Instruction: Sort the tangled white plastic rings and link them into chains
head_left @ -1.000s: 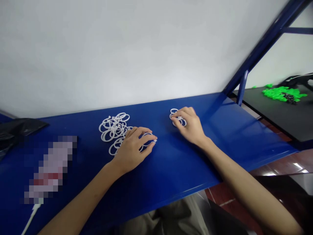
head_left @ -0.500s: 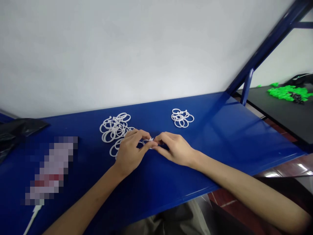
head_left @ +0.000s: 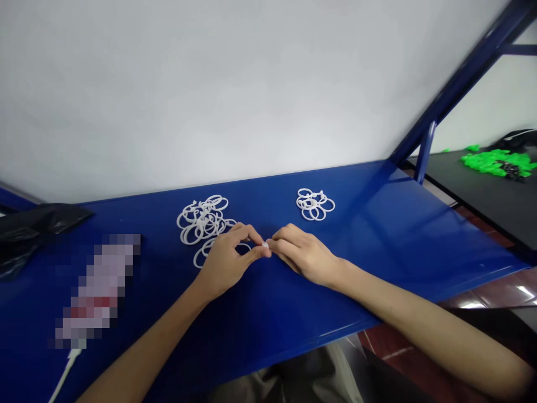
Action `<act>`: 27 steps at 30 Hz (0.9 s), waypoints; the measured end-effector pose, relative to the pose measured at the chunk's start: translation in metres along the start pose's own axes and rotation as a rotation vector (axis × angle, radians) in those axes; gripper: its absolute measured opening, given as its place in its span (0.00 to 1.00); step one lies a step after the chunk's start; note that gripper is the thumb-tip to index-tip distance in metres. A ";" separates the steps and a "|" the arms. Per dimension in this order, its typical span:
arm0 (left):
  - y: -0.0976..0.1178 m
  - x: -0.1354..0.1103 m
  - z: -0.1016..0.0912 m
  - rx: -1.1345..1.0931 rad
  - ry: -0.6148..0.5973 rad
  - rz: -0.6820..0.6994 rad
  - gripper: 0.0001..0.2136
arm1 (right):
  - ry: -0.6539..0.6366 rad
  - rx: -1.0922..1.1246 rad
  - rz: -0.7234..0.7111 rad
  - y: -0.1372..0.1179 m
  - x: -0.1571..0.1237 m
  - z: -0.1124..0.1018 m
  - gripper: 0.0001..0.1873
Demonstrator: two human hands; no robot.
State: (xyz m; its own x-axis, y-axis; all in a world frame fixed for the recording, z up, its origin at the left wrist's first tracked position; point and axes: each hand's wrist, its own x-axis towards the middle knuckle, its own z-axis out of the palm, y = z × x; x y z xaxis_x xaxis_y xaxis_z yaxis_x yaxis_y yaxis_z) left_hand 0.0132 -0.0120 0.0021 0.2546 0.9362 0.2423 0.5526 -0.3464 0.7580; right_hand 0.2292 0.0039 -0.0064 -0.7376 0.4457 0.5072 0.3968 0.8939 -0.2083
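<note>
While my left hand point(head_left: 229, 262) and right hand point(head_left: 304, 256) pinch a small white plastic piece point(head_left: 265, 244) between closed fingertips, thin white rings point(head_left: 201, 221) heap on a glossy blue metal bench point(head_left: 293, 313)

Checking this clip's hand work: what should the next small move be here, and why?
Probably press the small white tip of the white plastic ring firmly between both hands, since the fingertips of the left hand and right hand meet on it, apart from the larger pile of rings.
</note>
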 end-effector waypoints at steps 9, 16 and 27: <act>0.008 -0.001 0.001 -0.076 -0.037 0.001 0.12 | 0.063 -0.081 -0.183 -0.005 -0.003 -0.006 0.16; 0.008 -0.002 0.003 0.043 0.149 0.169 0.13 | 0.209 -0.027 0.078 -0.011 0.005 0.004 0.09; -0.002 -0.001 0.012 0.316 0.200 0.357 0.07 | 0.126 0.239 0.101 0.005 0.004 -0.009 0.11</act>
State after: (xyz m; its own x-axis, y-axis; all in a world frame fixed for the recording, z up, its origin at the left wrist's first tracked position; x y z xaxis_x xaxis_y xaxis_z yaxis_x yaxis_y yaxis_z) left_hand 0.0211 -0.0132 -0.0066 0.3313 0.7384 0.5873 0.6796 -0.6186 0.3943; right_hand 0.2331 0.0093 0.0023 -0.6214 0.5372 0.5703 0.3143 0.8377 -0.4466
